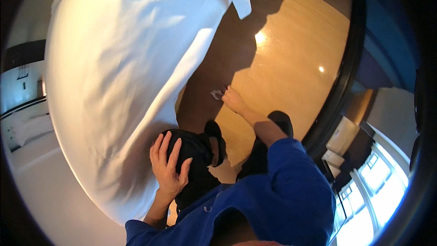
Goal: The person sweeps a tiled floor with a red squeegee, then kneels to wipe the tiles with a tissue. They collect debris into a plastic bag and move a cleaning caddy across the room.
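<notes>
My right hand (233, 101) reaches down low over the tan floor (293, 61), fingers curled together. At its fingertips is a small crumpled white scrap (216, 94), thin like tissue, partly hidden by the fingers. Behind the scrap the floor lies in the bed's dark shadow. My left hand (168, 164) rests with spread fingers on my bent knee (189, 147) in black trousers, holding nothing. Right beside that knee hangs the white sheet (136, 58) over the side of a bed, wrinkled, with a loose corner near the top of the view.
Both my dark shoes (215, 143) stand on the floor. A black edge (336, 89) runs along the right side. Pillows (32, 130) lie at the far left. Bright windows (365, 194) and a pale boxy object (343, 136) are at the lower right.
</notes>
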`<state>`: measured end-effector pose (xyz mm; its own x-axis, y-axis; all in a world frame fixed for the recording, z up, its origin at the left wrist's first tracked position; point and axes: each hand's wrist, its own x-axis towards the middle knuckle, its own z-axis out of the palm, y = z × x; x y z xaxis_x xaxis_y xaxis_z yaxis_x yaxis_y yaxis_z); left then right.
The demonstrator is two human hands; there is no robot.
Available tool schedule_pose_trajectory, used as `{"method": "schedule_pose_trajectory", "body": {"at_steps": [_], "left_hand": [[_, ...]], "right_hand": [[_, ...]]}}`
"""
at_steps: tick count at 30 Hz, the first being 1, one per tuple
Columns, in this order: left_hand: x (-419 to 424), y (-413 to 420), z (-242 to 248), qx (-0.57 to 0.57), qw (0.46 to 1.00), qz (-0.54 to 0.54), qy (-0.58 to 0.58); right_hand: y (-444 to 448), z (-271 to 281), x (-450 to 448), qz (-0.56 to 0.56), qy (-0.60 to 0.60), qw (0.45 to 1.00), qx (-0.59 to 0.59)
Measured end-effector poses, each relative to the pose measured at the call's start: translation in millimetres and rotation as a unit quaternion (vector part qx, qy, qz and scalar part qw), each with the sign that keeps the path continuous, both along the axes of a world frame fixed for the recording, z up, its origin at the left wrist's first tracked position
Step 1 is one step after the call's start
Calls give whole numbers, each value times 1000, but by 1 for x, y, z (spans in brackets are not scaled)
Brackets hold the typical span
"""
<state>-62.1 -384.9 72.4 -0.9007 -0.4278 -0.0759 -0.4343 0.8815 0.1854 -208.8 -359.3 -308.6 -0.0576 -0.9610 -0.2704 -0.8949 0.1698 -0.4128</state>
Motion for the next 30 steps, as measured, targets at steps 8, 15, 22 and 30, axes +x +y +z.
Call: {"method": "schedule_pose_trajectory", "body": {"at_steps": [8, 15, 22, 30], "left_hand": [[38, -7, -8, 61, 991, -53, 107], [14, -29, 41, 153, 977, -103, 106], [30, -46, 34, 223, 951, -174, -121], [42, -71, -62, 243, 938, -158, -191]], "right_hand": [[228, 10, -113, -552, 84, 817, -143], [250, -13, -26, -701, 162, 692, 60], [236, -58, 164, -588, -168, 782, -124], [90, 154, 5, -563, -755, 307, -137]]}}
